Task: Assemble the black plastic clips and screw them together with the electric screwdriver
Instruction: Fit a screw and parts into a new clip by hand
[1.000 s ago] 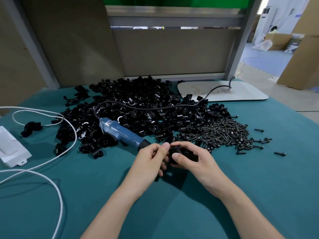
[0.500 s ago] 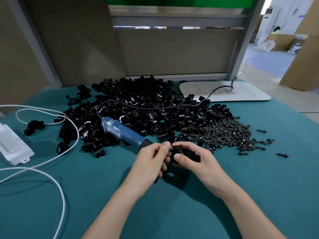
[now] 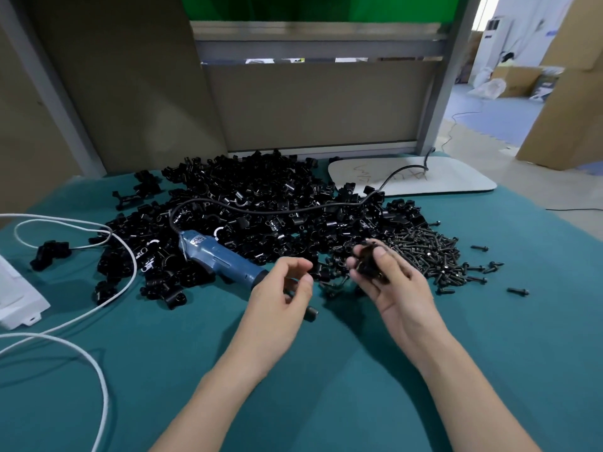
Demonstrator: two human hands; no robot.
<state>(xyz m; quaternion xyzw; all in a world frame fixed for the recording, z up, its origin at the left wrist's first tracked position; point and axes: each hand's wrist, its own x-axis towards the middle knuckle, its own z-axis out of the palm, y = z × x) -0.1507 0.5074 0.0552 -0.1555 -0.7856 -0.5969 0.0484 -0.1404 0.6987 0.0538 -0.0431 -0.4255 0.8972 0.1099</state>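
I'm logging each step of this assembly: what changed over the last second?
The left hand let go of the clip and remained near the screwdriver. The right hand kept hold and carried it right, to the edge of the screw pile. Screwdriver, clip heap and white cable stayed put.

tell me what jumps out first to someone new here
The big heap of black plastic clips across the back of the teal table grabs the eye first, with a blue electric screwdriver lying on its near edge. To its right is a pile of dark screws, and in front the right hand grips one clip.
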